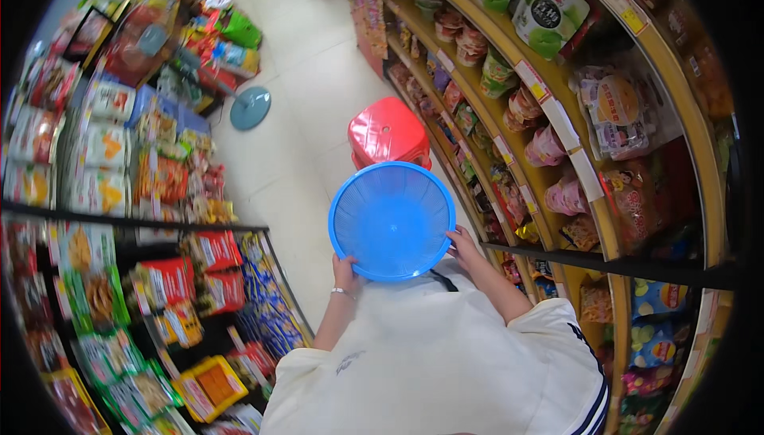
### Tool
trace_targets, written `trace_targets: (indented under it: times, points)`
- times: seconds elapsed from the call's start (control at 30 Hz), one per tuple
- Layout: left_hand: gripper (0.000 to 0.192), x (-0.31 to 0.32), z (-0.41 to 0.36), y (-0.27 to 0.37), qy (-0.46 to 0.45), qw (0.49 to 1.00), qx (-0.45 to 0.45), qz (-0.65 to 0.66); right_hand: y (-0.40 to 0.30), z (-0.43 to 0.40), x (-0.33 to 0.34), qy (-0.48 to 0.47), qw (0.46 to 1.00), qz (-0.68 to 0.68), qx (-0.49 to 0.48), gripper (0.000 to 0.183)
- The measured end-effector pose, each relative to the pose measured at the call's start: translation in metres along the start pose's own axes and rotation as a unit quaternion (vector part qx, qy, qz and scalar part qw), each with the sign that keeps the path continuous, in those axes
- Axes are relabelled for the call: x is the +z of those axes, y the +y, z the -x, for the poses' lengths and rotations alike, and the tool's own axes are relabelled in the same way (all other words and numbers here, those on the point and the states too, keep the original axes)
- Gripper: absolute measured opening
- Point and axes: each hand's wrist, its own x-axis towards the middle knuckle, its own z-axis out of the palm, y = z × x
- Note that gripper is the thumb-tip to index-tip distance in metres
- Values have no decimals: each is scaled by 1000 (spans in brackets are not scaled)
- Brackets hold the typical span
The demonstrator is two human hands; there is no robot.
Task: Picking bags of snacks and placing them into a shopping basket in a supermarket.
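A round blue plastic basket [391,223] with slotted walls is held level in front of my white shirt, and nothing lies in it. My left hand [347,272] grips its rim at the lower left, with a bracelet on the wrist. At the lower right of the rim my right hand [462,243] is closed on it. Just beyond the basket, partly covered by its far rim, a red plastic stool [387,129] stands on the floor.
Shelves [540,86] of cups and snack bags curve along the right. Packaged snacks [107,151] fill racks on the left. A round blue-grey base [250,108] stands on the tiled floor [298,196] of the aisle, near a pile of bagged goods [230,47].
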Motion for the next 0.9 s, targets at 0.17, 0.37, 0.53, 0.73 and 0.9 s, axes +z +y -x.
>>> trace_targets:
  times: [0.17, 0.37, 0.53, 0.73, 0.9]
  points:
    - [51, 49, -103, 42, -46, 997, -55, -9, -22, -21, 4, -1, 999, -48, -11, 53]
    - [53, 126, -226, 95, -117, 988, -85, -47, -25, -36, 40, 144, 983, -109, -27, 45]
    - [58, 168, -297, 118, -118, 984, -91, -96, -10, -29, 89, 171, 985, 5, -9, 41]
    - [64, 176, -362, 115, -105, 980, -84, -150, 19, -17, 130, 192, 978, -54, 55, 40]
    - [57, 159, -389, 108, -131, 972, -69, -183, 31, -4, 139, 248, 964, -76, 65, 40]
